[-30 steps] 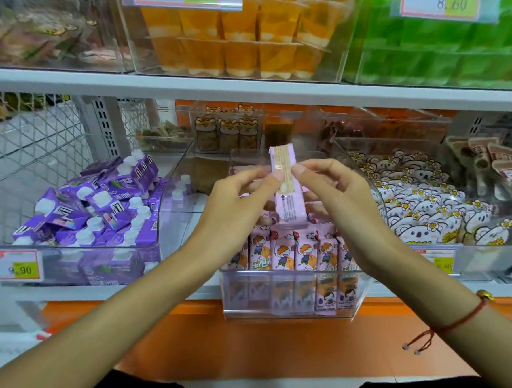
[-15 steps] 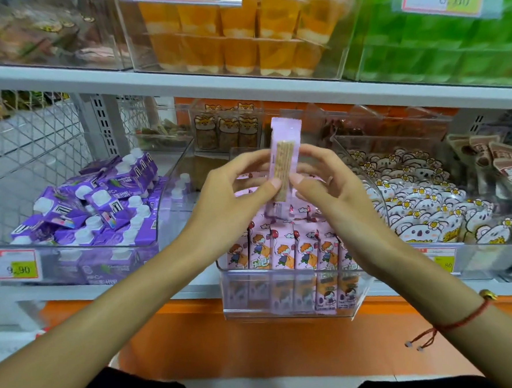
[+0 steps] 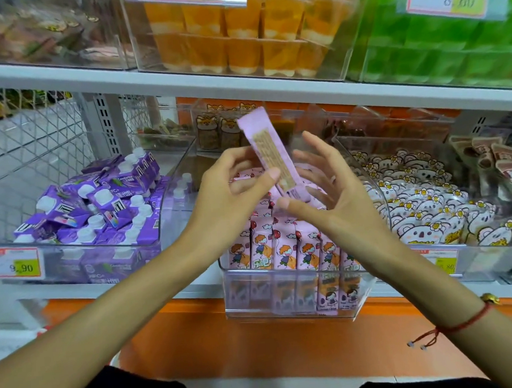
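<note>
Gripping a pink packet (image 3: 268, 151), the left hand (image 3: 230, 192) has its thumb pressed on the front below the packet's middle and its fingers curled behind: a firm pinch. The packet stands tilted. Its upper end leans up and to the left above the grip, and its lower end points down and to the right below it. The long printed panel faces the camera, and the tilt appears meant to bring that panel into reading view. The right hand (image 3: 335, 189) holds nothing. Its fingers are straight and spread just right of the grip, palm toward the packet, with the thumb tip just under the packet's lower end. Whether that thumb touches the wrapper cannot be told. In my judgement it stands ready to steady or take over the packet. Directly below the grip a clear bin (image 3: 295, 314) overhangs the shelf front, filled with matching packets (image 3: 282, 246) set upright in a row, picture side forward. The held packet is well clear of them, so it is out for checking and not yet put back. Left of the grip lie purple cartons (image 3: 99, 203), and right of it koala packs (image 3: 423, 210). Above the grip, orange cups (image 3: 238, 30) fill the upper shelf.
</note>
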`<state>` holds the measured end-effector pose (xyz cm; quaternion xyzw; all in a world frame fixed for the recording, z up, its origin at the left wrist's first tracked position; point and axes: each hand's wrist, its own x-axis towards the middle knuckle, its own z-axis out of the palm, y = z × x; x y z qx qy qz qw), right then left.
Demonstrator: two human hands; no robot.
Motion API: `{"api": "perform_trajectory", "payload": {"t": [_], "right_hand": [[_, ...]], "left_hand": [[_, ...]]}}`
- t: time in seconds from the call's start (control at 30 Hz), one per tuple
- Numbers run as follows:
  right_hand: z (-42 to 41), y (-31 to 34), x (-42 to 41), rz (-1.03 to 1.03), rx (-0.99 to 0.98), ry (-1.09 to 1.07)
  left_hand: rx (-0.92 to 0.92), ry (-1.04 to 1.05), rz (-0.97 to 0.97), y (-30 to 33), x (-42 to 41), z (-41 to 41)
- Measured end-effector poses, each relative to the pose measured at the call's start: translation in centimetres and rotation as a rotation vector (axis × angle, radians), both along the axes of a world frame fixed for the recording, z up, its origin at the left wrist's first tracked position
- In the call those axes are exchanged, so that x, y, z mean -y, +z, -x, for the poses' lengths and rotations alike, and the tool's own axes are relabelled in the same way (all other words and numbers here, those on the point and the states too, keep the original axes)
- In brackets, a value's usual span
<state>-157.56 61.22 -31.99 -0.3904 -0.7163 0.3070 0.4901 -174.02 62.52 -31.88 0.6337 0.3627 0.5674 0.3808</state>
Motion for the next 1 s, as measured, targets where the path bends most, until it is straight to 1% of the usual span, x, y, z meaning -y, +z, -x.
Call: {"api": "perform_trajectory", "payload": {"t": [0.07, 0.17, 0.27, 0.33, 0.43, 0.5, 0.6, 0.7, 0.77, 0.83, 0.87, 0.93, 0.97, 1.0], "right_hand": [[0.3, -0.1, 0.2, -0.018, 0.012, -0.004], [0.4, 0.2, 0.2, -0.071, -0.031, -0.027], [-0.1, 0.3, -0.2, 0.008, -0.108, -0.007], [-0.3, 0.2, -0.4, 0.113, -0.197, 0.006], [-0.5, 0.3, -0.8, 0.269, -0.426, -0.009], [-0.7, 0.5, -1.1, 0.335, -0.538, -0.022], [-0.9, 0.4, -1.5, 0.404, -0.603, -0.020], [-0.7, 0.5, -2.0, 0.467, -0.598, -0.007], [-0.3, 0.8, -2.7, 0.490, -0.554, -0.012], [0.0, 0.8, -3.8, 0.433, -0.429, -0.102], [0.1, 0.6, -4.5, 0.348, -0.292, -0.184], [0.3, 0.2, -5.9, 0.108, 0.104, -0.329], [0.3, -0.1, -6.5, 0.022, 0.302, -0.349], [0.4, -0.5, -7.2, -0.017, 0.470, -0.336]], "left_hand": [[0.084, 0.018, 0.059, 0.0, -0.1, -0.1], [0.130, 0.020, 0.127, -0.1, -0.1, 0.0], [0.148, 0.017, 0.104, -0.1, -0.4, 0.5], [0.122, 0.014, 0.058, 0.1, -0.5, 0.8], [0.058, -0.026, 0.033, 0.1, -0.4, 0.7], [0.022, -0.022, 0.001, 0.1, -0.4, 0.6], [-0.057, 0.013, -0.105, 0.3, -0.4, 0.7], [-0.139, 0.084, -0.186, 0.4, -0.5, 0.9], [-0.110, 0.142, -0.208, 0.4, -0.8, 1.1], [-0.060, 0.223, -0.217, 0.3, -1.1, 1.3], [-0.032, 0.267, -0.215, 0.2, -1.4, 1.6], [0.006, 0.334, -0.209, -0.1, -2.0, 2.0], [0.007, 0.349, -0.200, -0.3, -2.3, 2.3], [-0.004, 0.357, -0.190, -0.5, -2.6, 2.4]]}}
